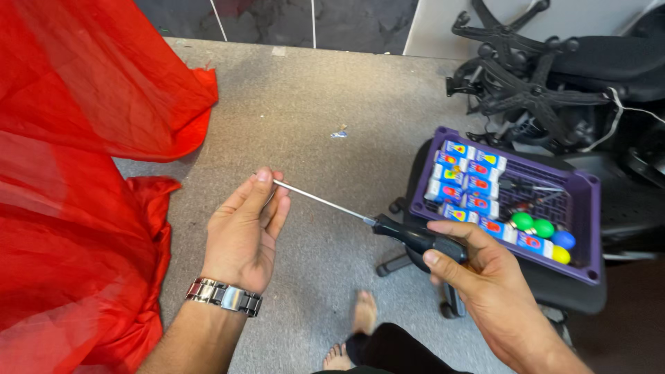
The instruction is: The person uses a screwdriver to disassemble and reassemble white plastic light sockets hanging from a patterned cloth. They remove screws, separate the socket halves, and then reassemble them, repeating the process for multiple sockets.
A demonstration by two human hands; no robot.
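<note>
My right hand (485, 277) grips the black handle of a long screwdriver (388, 227). Its thin metal shaft runs up and left to my left hand (246, 232), whose fingers pinch the tip. A metal watch sits on my left wrist. Both hands hover above a grey carpet floor (312, 111). My bare feet show below, between the arms.
A purple basket (589, 228) with several small blue boxes, coloured balls and dark tools rests on a black chair seat at right. Overturned black office chairs (533, 76) lie at the upper right. Red sheer fabric (76, 173) covers the left side.
</note>
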